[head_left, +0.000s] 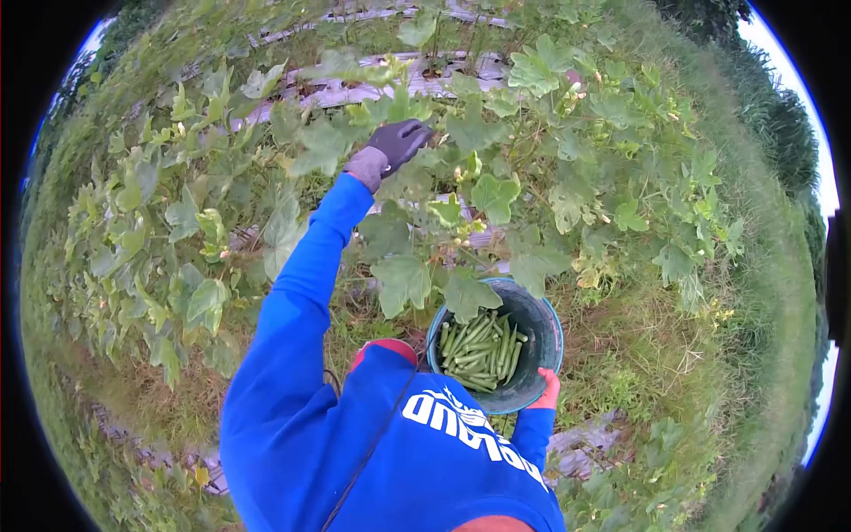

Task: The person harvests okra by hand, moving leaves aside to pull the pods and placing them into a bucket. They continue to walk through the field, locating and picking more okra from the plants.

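My left hand (401,145), in a dark grey glove with a lighter cuff, reaches out among the okra plants (492,197). Its fingers stretch to the right, partly apart, with leaves and stems close by; I make out nothing held in them. My bare right hand (547,390) grips the right side of a dark bucket (538,324) with a blue-green rim, held against my front. Several green okra pods (479,348) lie in a pile inside it. One broad leaf (470,294) hangs over the bucket's far edge.
Leafy plants spread ahead and to the left, with strips of silvery plastic mulch (399,78) between them. Dry grass (656,355) covers the ground to the right. A grassy strip (762,293) and tall bushes (780,133) line the far right.
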